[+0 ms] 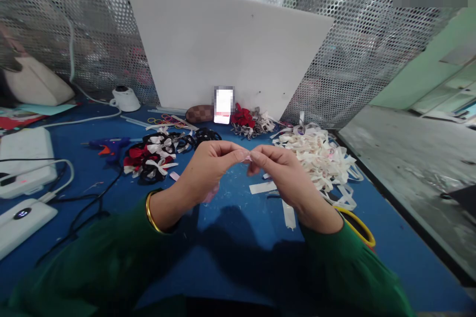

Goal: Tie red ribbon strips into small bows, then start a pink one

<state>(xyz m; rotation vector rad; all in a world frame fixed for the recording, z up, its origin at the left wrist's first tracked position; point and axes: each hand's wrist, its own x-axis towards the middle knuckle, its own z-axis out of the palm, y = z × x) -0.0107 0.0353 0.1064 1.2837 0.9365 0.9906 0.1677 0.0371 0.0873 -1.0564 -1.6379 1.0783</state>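
My left hand [204, 171] and my right hand [282, 173] meet fingertip to fingertip above the middle of the blue table. Both pinch a small pink ribbon [247, 157], most of it covered by the fingers. More pink material [211, 194] shows below my left palm. Under my right hand lie a white strip [262, 187] and another white strip [288, 214]. A yellow loop handle [359, 225] sticks out beside my right wrist. Left of my left hand are black hair ties with red and white bows [150, 156].
A blue glue gun [113, 147] lies at left, its cord near white power units [28, 158]. At right is a heap of cream ribbon pieces [320, 158]. A lit phone [223, 105] leans on a white board [230, 44], beside red and grey bows [247, 119].
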